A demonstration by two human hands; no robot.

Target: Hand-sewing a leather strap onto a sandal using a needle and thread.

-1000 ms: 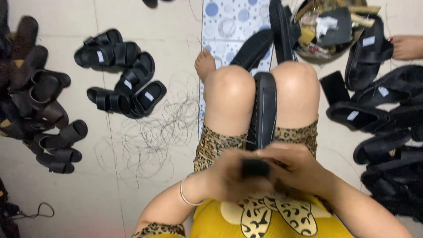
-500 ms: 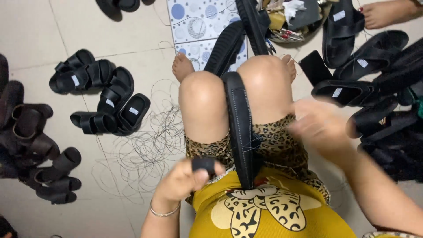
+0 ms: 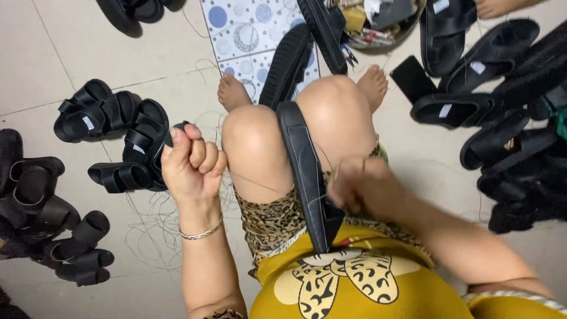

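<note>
**Black sandal sole clamped between the knees, thread drawn taut**

A long black sandal sole (image 3: 304, 177), matte and rubbery with a line of pale stitching along its rim, stands on edge between the seated person's bare knees, its near end resting against the yellow shirt (image 3: 354, 283). The left hand (image 3: 192, 162) is curled into a tight fist out over the left knee, gripping a small dark object of which only a tip shows above the knuckles; a thin thread (image 3: 254, 182) runs straight from the fist to the sole. A slim metal bangle (image 3: 201, 232) circles that wrist. The right hand (image 3: 360, 186) is blurred, closed against the sole's right side; what it pinches cannot be told.

On the pale tiled floor (image 3: 88, 47), finished black strap sandals (image 3: 118, 142) lie in pairs to the left, loose thread offcuts (image 3: 153, 236) tangled beside them. More flat black soles (image 3: 502, 118) are heaped at the right edge. A dotted blue-and-white mat (image 3: 248, 29) lies beyond the feet.
</note>
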